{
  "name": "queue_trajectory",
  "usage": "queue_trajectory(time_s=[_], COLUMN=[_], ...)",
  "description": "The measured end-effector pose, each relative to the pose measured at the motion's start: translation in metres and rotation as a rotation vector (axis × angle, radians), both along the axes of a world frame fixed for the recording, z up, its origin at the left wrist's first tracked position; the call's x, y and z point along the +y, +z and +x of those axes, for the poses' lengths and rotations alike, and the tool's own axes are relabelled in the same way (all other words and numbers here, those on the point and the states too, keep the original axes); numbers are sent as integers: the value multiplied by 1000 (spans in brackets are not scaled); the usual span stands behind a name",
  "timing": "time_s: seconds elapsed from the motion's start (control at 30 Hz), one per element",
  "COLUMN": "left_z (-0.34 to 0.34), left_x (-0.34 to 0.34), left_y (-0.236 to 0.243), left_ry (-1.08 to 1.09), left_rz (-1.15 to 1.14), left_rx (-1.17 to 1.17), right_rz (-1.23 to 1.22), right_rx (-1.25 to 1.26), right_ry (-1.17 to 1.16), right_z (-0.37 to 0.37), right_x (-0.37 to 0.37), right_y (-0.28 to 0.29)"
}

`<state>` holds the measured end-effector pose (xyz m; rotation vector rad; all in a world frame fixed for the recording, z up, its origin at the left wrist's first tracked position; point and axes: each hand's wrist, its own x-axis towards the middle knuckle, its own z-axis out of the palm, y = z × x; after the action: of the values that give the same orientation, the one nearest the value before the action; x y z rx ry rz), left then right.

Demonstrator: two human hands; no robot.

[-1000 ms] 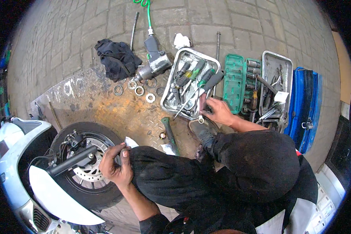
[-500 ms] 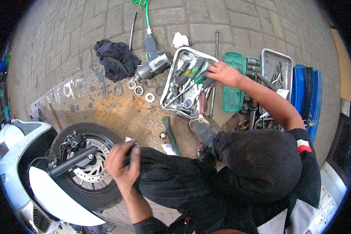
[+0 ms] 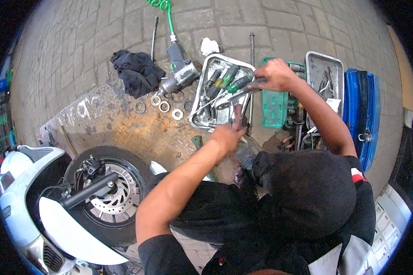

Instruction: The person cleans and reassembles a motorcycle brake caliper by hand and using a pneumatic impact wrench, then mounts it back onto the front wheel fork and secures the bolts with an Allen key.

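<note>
My right hand (image 3: 274,75) is closed around the dark handle (image 3: 258,84) of a tool whose far end reaches over the metal tray (image 3: 198,94). At the tray's near edge, my left hand (image 3: 227,137) closes on a reddish handle (image 3: 238,112); its fingertips are partly hidden. Whether the two handles belong to one tool I cannot tell. Inside the tray lie a green-handled screwdriver (image 3: 240,84), other green and dark handles, and several metal tools. A long metal rod (image 3: 252,55) lies along the tray's right side.
Left of the tray are an impact wrench (image 3: 182,71) on a green hose, a black cloth (image 3: 135,73) and several metal rings (image 3: 164,106). A green socket case (image 3: 274,110), second tray (image 3: 312,59) and blue toolbox (image 3: 355,101) stand right. A motorcycle wheel (image 3: 147,169) is near left.
My left hand has swung from beside the wheel to the tray's near edge and closed on the reddish handle. My right hand has risen slightly, lifting the dark handle.
</note>
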<state>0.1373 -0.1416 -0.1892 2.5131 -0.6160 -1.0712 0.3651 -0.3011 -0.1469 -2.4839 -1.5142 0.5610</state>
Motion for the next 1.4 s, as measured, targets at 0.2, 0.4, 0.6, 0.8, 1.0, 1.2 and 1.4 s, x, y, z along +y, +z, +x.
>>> queue_trajectory(time_s=[0.2, 0.4, 0.6, 0.8, 1.0, 1.2, 1.4], left_z=[5, -9, 18, 35, 4, 0, -4], left_x=[22, 48, 97, 149, 75, 62, 59], left_y=[-12, -40, -17, 8, -28, -56, -54], left_ry=[-92, -18, 217, 556, -13, -25, -53], left_rz=[150, 127, -236, -28, 186, 172, -11], left_rx=[-95, -271, -129, -200, 55, -116, -155], right_rz=[189, 309, 9, 32, 221, 326, 356], right_rx=[-75, -91, 53, 198, 126, 21, -9], right_ry=[-125, -123, -10, 176, 150, 45, -72], right_z=[31, 43, 31, 2, 4, -30, -53], right_x=[-13, -16, -9, 16, 18, 2, 8], right_y=[12, 9, 1, -38, -69, -107, -106])
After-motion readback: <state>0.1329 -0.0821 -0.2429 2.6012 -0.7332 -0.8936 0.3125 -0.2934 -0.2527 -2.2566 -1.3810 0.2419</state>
